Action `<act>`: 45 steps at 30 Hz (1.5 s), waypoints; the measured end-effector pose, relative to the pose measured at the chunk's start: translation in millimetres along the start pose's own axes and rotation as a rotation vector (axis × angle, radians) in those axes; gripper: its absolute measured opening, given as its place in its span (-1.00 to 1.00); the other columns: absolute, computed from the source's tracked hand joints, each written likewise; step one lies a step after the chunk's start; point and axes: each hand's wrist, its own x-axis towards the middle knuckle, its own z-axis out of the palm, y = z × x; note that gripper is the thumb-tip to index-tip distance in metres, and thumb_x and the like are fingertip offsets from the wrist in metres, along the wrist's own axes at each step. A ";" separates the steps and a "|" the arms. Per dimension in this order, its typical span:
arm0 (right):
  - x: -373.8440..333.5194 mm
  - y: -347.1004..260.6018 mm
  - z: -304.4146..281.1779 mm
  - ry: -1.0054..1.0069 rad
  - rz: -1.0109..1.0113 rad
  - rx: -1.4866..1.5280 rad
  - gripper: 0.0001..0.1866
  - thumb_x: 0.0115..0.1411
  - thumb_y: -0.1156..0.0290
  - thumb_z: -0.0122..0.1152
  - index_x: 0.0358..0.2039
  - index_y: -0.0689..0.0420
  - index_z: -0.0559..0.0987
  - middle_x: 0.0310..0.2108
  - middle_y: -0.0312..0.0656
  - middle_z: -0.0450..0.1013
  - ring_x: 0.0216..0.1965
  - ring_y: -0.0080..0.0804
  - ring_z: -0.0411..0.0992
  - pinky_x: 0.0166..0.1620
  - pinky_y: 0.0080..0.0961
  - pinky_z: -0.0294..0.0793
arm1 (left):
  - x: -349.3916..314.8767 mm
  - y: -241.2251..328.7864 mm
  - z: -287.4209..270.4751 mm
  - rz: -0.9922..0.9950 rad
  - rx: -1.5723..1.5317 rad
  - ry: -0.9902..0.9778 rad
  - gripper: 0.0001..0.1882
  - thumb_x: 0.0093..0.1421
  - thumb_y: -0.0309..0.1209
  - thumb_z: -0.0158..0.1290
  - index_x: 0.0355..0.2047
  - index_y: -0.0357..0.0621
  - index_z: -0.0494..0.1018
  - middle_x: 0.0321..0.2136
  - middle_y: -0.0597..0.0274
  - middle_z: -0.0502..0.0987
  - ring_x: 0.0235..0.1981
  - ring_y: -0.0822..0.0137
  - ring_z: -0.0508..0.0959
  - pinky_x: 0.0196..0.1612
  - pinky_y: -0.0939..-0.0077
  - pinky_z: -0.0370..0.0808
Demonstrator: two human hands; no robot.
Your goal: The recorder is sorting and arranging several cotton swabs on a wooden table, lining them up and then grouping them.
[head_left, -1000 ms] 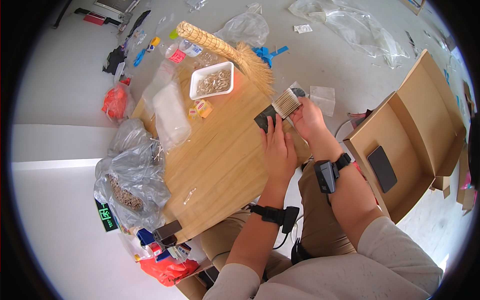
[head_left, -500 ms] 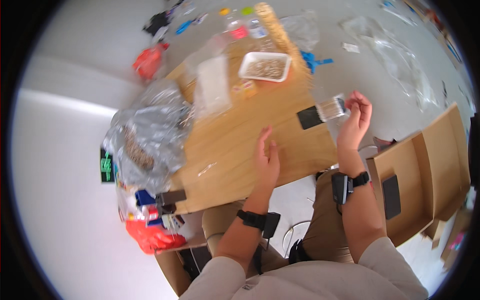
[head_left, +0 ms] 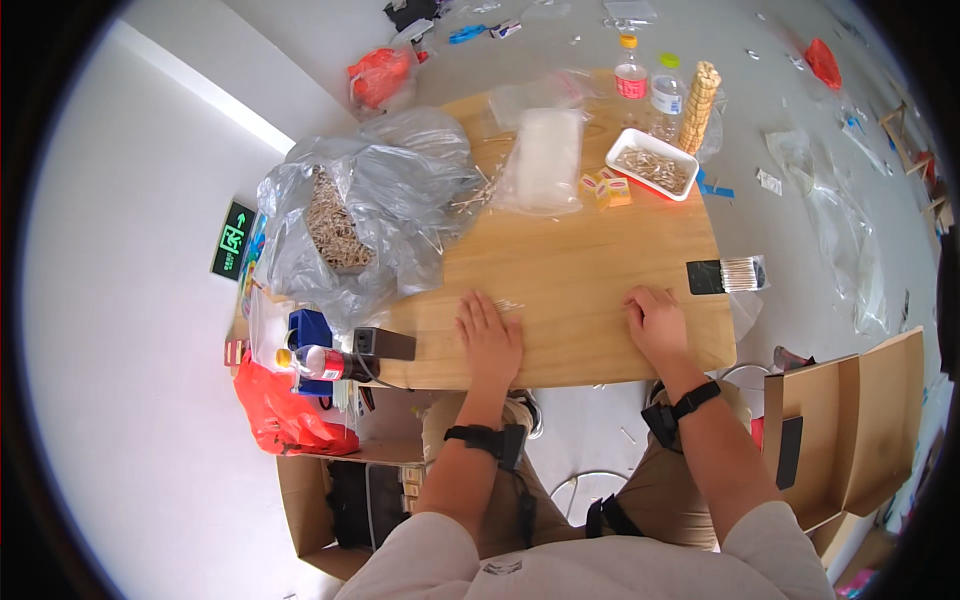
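My left hand (head_left: 490, 340) lies on the wooden table (head_left: 590, 255) with its fingers stretched out, holding nothing. A few loose cotton swabs (head_left: 509, 305) lie against its fingertips. Near the table's right edge rests my right hand (head_left: 655, 322), its fingers curled under; I see nothing in it. Beyond it, a clear pack of cotton swabs (head_left: 742, 274) joins a black flat piece (head_left: 705, 277) and juts past the edge. A grey plastic bag (head_left: 410, 165) at the left holds many loose swabs (head_left: 338, 225).
A white tray (head_left: 618, 152) with swabs stands at the far right, by small yellow boxes (head_left: 607, 190) and two bottles (head_left: 631, 75). Clear plastic bags (head_left: 545, 160) lie at the back. A dark box (head_left: 385, 343) and cola bottle (head_left: 335, 363) crowd the left corner. A cardboard box (head_left: 850, 430) stands right.
Both hands have come down from the air onto the table. My right hand has moved away from the swab pack and its fingers have curled. The whole view has shifted.
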 end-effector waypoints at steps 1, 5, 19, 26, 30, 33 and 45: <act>1.1 2.7 -0.3 -0.007 -0.083 -0.079 -0.94 0.15 0.51 0.24 -0.36 0.08 0.55 -0.44 -0.14 0.52 -0.31 -0.05 0.49 -0.17 -0.08 0.49 | 1.1 9.2 2.4 0.035 -0.017 -0.009 -0.15 0.44 -0.02 -0.14 0.48 -0.43 -0.06 0.51 -0.28 -0.06 0.54 -0.24 -0.11 0.53 -0.14 -0.21; 1.0 5.0 8.3 -0.058 -0.059 -0.207 -0.92 0.12 0.51 0.25 -0.40 0.06 0.51 -0.40 -0.19 0.49 -0.21 -0.07 0.47 -0.10 -0.10 0.46 | 16.1 35.6 14.2 0.132 -0.142 0.031 -0.19 0.46 -0.08 -0.14 0.46 -0.51 -0.04 0.48 -0.38 0.00 0.52 -0.30 -0.06 0.51 -0.22 -0.13; 4.1 -7.4 6.4 -0.186 -0.114 -0.260 -0.90 0.11 0.50 0.25 -0.43 0.03 0.49 -0.41 -0.22 0.48 -0.24 -0.13 0.46 -0.08 -0.16 0.41 | 225.5 -12.6 -10.3 0.262 -0.166 0.363 -0.60 0.19 -0.56 0.11 0.06 -0.04 0.52 0.01 0.17 0.57 0.07 -0.01 0.52 0.11 0.05 0.46; 5.5 -5.7 0.4 -0.157 -0.108 -0.232 -0.92 0.11 0.53 0.20 -0.43 0.06 0.49 -0.43 -0.19 0.47 -0.24 -0.10 0.44 -0.10 -0.17 0.38 | 249.2 -12.0 5.9 0.289 -0.099 0.227 -0.66 0.21 -0.56 0.08 0.00 -0.08 0.55 -0.07 0.07 0.59 0.00 -0.08 0.55 0.05 0.03 0.50; 7.9 -9.2 0.8 -0.191 -0.104 -0.267 -0.93 0.13 0.51 0.21 -0.42 0.06 0.49 -0.42 -0.19 0.47 -0.23 -0.12 0.45 -0.08 -0.18 0.38 | 263.5 -25.3 7.7 0.316 -0.147 0.261 -0.80 0.22 -0.53 0.13 -0.14 -0.13 0.58 -0.20 0.01 0.58 -0.15 -0.11 0.58 -0.09 0.04 0.53; 6.7 -7.3 0.1 -0.205 -0.083 -0.274 -0.94 0.14 0.48 0.22 -0.41 0.05 0.50 -0.41 -0.20 0.48 -0.22 -0.14 0.45 -0.07 -0.19 0.38 | 267.8 -27.0 0.3 0.314 -0.319 0.322 -0.88 0.24 -0.50 0.17 -0.21 -0.18 0.58 -0.31 -0.02 0.59 -0.27 -0.09 0.60 -0.18 0.09 0.54; 6.3 -8.6 1.2 -0.181 -0.102 -0.260 -0.92 0.14 0.48 0.24 -0.42 0.04 0.50 -0.41 -0.23 0.50 -0.22 -0.18 0.46 -0.08 -0.21 0.38 | 269.1 -21.2 -21.5 0.224 -0.688 0.013 -0.89 0.32 -0.55 0.09 -0.18 -0.27 0.55 -0.38 0.07 0.70 -0.33 0.21 0.71 -0.23 0.35 0.58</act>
